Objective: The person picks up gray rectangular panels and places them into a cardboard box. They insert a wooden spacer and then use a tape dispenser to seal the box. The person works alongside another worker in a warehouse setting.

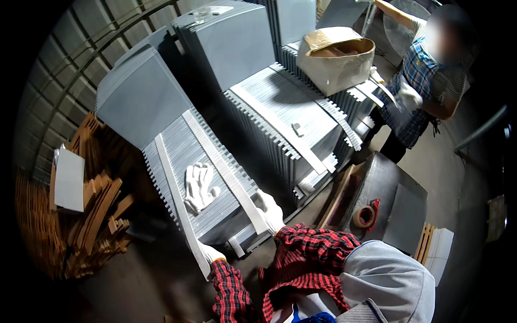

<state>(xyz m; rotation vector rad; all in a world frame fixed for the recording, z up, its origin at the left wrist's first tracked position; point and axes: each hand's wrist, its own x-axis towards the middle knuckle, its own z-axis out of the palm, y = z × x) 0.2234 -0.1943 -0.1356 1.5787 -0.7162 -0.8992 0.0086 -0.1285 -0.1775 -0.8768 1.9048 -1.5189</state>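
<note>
A long stack of grey slatted panels (177, 156) runs away from me, with two long pale strips lying lengthwise across its top. My left hand (212, 253), in a white glove, is closed at the near end of the left strip (180, 207), which hangs past the stack's front edge. Beside the near end of the right strip (229, 180), my right hand (269, 211), also gloved, grips its edge; some fingers are hidden. Between the strips lies a loose white glove (200, 185), fingers pointing away from me. Grey flat panels (142, 94) stand upright at the far end.
A second panel stack (269, 91) stands to the right, bearing strips; beyond it sits an open cardboard box (339, 67). A red tape dispenser (367, 214) rests on a dark grey panel (396, 188). Wooden pieces (97, 210) pile up left. Another person (414, 81) stands far right.
</note>
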